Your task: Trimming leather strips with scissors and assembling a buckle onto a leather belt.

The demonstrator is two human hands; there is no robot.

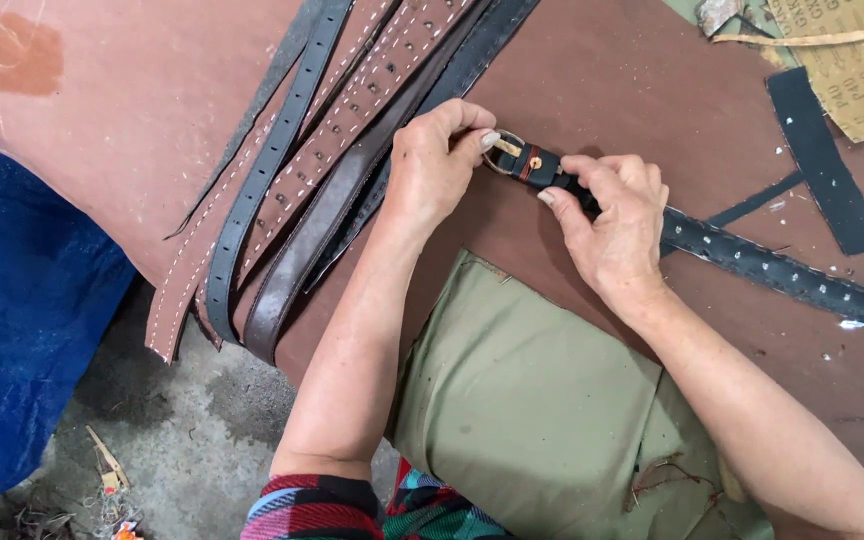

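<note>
The black belt (782,270) lies across the brown leather sheet (602,80) that covers the worktop, its studded length running off to the right edge of view. Its near end, with a brass buckle (504,152) and a small leather keeper loop (530,163), sits about mid-sheet, and both hands are on it. The left hand (434,165) has its fingers pinched together on the buckle ring, thumb and forefinger gripping the metal. The right hand (614,220) is clamped on the strap just behind the keeper, thumb on top, pressing it to the sheet.

To my eye the step in hand is fitting or seating the buckle at the strap's end: one hand steadies the leather while the other works the ring and prong. The next move would seem to call for a firm hold with the right hand so the strap does not slide, and a small, careful turn or pull at the buckle by the left.

Left of the buckle, a bundle of other belts (322,160) lies fanned out, brown and black, some stitched in white, some punched with holes, their ends hanging over the sheet's edge. Just below the buckle sits a folded olive-green cloth (522,400). Up and to the right of the buckle lie a black leather offcut (822,160) and a sheet of sandpaper (852,60). Far to the left, past the belts, is blue fabric (22,330) above a concrete floor (182,430).
</note>
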